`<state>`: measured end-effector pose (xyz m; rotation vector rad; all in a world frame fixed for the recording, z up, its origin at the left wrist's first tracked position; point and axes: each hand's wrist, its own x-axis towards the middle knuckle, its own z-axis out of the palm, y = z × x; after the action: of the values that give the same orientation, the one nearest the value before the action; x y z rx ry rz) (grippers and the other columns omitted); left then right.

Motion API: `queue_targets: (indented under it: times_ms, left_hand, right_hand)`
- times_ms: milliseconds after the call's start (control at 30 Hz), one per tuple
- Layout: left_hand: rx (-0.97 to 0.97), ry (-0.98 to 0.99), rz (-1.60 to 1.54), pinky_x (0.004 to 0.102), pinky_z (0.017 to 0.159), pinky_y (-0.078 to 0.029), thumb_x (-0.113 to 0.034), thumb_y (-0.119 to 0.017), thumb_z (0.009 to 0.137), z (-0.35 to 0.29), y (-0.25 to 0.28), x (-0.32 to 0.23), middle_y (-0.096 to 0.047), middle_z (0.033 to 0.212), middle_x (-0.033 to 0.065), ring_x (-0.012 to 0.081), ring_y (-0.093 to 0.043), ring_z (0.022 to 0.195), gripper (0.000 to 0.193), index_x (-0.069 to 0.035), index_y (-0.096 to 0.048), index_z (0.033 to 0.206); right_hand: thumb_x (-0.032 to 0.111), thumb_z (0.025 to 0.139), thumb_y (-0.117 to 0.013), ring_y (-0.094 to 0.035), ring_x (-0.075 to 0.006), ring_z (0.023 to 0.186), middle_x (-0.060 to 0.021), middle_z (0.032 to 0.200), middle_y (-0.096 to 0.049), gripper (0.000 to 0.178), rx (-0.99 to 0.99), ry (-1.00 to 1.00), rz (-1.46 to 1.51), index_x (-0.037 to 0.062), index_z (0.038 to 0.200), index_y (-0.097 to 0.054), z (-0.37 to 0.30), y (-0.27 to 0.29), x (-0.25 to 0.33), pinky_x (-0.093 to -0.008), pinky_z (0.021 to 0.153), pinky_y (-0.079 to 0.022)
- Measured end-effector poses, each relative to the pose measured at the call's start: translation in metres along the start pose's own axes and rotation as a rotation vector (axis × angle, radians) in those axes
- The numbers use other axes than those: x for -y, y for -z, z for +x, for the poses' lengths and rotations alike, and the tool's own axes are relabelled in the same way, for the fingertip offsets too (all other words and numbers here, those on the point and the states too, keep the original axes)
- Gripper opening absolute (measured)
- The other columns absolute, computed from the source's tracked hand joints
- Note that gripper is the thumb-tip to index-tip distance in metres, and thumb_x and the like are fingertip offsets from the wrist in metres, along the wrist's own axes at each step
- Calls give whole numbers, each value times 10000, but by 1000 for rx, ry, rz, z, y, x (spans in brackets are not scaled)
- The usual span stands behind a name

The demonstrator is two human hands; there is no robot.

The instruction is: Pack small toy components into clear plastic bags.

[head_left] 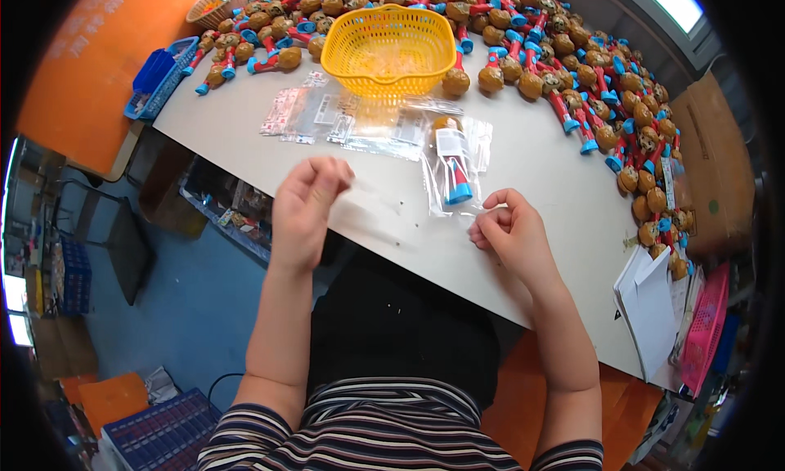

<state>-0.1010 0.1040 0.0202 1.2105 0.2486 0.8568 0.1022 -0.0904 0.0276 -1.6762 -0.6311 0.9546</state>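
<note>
A clear plastic bag (431, 189) lies on the table in front of me. Inside it is a red toy (459, 173) with a round brown head, a blue base and a white label. My right hand (515, 230) is at the bag's lower right corner, thumb and fingers closed; whether film is between them is hard to see. My left hand (304, 209) is raised left of the bag near the table edge, thumb and forefinger pinched. A faint, blurred clear streak runs beside its fingertips, too indistinct to name.
Flat clear packets (327, 115) lie overlapping behind the bag, below a yellow basket (388, 85). Many loose brown-headed toys (564, 50) cover the table's far and right sides. White papers (646, 307) and a pink basket (705, 328) are at right; a blue basket (168, 87) is far left.
</note>
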Motion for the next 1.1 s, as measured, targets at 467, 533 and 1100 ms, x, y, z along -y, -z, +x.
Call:
queue_targets:
  times_ms: [467,533,1100]
  left_hand:
    - [-132,-158,1677,411,758,-532,-125,-676,816,238,1,32,-706,901,149,297,-678,850,121,-80,-748,903]
    - [-92,-222,1742,415,758,-531,-115,-668,822,224,-19,26,-705,887,137,291,-678,846,113,-70,-744,894]
    - [237,-298,1108,338,753,-539,-34,-623,843,88,-60,6,-709,919,153,253,-688,840,202,-11,-703,1027]
  right_hand:
    - [19,939,-571,-655,-118,723,-107,822,-683,113,28,51,4,-5,1030,-508,3,-2,-14,-235,629,-522]
    - [19,938,-574,-653,-117,720,-106,821,-683,117,2,56,-10,-9,1034,-513,2,1,-15,-234,629,-520]
    - [23,908,-613,-607,-82,648,-51,740,-651,62,-223,403,-401,-11,955,-593,1,-3,-10,-234,611,-503]
